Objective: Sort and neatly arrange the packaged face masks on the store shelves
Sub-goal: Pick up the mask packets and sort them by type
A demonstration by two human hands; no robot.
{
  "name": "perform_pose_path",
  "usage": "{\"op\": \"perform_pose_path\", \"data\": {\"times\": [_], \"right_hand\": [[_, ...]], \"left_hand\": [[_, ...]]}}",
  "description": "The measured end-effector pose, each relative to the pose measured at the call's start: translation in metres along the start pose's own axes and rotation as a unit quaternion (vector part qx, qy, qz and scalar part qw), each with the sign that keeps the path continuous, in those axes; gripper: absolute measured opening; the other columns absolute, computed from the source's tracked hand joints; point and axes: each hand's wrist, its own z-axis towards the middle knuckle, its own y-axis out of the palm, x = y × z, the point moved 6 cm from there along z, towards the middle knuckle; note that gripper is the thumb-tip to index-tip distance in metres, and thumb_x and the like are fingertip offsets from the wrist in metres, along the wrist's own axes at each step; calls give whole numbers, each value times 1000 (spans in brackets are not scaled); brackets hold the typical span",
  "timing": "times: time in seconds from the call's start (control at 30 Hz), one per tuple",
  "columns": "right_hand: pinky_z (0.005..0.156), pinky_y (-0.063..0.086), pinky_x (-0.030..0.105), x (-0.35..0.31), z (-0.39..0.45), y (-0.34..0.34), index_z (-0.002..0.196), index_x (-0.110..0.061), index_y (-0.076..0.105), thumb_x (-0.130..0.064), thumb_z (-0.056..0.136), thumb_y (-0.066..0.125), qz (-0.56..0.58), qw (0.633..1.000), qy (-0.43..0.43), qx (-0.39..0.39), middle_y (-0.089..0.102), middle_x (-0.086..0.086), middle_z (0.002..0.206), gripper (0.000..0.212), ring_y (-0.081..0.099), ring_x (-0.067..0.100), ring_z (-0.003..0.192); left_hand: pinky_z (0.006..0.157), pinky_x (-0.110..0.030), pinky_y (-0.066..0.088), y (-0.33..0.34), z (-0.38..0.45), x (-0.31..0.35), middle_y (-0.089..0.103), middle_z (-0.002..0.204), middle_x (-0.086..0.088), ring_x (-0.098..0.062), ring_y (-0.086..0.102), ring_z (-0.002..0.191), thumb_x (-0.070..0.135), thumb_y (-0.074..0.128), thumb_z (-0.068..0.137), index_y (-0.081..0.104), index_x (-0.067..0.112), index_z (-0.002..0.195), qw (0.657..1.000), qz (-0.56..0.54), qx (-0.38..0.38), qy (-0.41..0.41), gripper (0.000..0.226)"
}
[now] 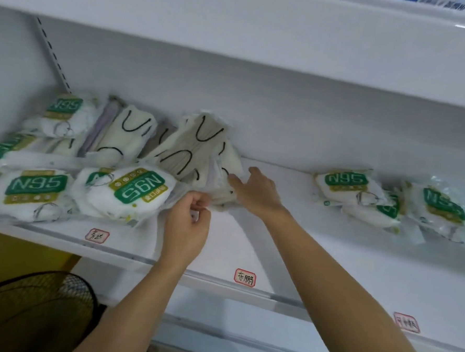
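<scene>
Packaged face masks lie on a white shelf point(317, 235). Green-labelled N95 packs point(132, 191) are heaped at the left, and more N95 packs point(350, 188) lie at the right. Clear packs of cream masks with black ear loops point(192, 146) lean against the back wall in the middle. My left hand point(187, 227) pinches the clear edge of a pack of cream masks point(222, 197) at the middle of the shelf. My right hand point(257, 191) rests on the same pack from the right, its fingers spread along it.
Small red-framed handwritten labels point(244, 277) sit along the shelf's front edge. Another shelf board point(262, 28) hangs close above. A black fan grille point(32, 308) stands at the lower left, below the shelf. Bare shelf surface lies between the middle packs and the right-hand pile.
</scene>
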Motion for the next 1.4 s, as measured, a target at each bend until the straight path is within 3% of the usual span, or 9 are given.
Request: {"op": "perform_pose_path", "data": {"times": [0.23,0.4,0.6,0.7,0.83,0.93,1.03,1.23,1.4], "right_hand": [[69,58,37,-25,35,21,81,-8,67,-23,72,85,259,963,68,-9,74,9,86,25,73,25,82],[93,58,54,7,29,-6,107,-6,66,-2,89,72,382,921,69,-26,73,20,109,18,71,34,97],[75,63,41,58,-24,-44,120,-4,67,-4,98,65,498,864,71,-31,77,14,106,23,75,30,93],[80,60,45,71,-48,-48,117,-4,70,-7,99,63,544,836,48,-46,77,17,106,19,74,36,92],[72,60,38,82,-59,-48,112,-15,75,-1,98,51,362,927,-22,90,78,3,92,31,73,24,81],[83,61,42,88,-66,-46,116,-23,73,-25,95,59,359,926,-21,117,78,-1,101,25,74,20,93],[81,62,38,95,-69,-43,122,-32,68,-48,73,79,323,942,-15,93,75,-5,107,52,73,15,95],[85,60,60,104,-67,-36,120,-9,67,-1,91,73,475,877,-24,71,77,14,106,31,76,37,96],[74,64,39,102,-71,-38,112,-15,66,1,93,68,424,898,-45,108,79,0,99,24,77,24,91]], "left_hand": [[85,-25,52,-2,2,-4,68,104,15,-3,63,98,-7,56,87,58,37,101,999,-32,-7,-6,46],[89,-27,51,4,3,-5,67,109,11,-11,61,103,-2,60,89,62,20,115,999,33,-25,31,35],[85,-31,53,16,5,2,74,99,6,-11,69,92,4,59,97,67,25,102,999,-48,-17,-16,22],[90,-44,51,59,1,15,76,106,-12,-28,71,98,21,59,101,73,10,107,913,-346,-123,-176,19],[92,-43,55,105,-11,33,67,124,-24,-38,67,112,27,70,91,66,0,131,843,-398,-254,-258,48],[87,-45,59,109,-10,24,74,115,-20,-42,69,111,9,69,93,70,5,124,887,-351,-178,-242,31],[80,-46,63,105,-14,31,79,101,-11,-35,75,100,-3,69,92,81,29,99,905,-336,-174,-192,36],[89,-52,60,95,-17,23,76,113,-16,-36,73,105,-1,75,87,68,11,125,908,-341,-146,-193,40],[90,-49,59,85,-22,16,77,107,-14,-34,74,103,-2,66,94,68,11,117,924,-312,-110,-189,27]]}}
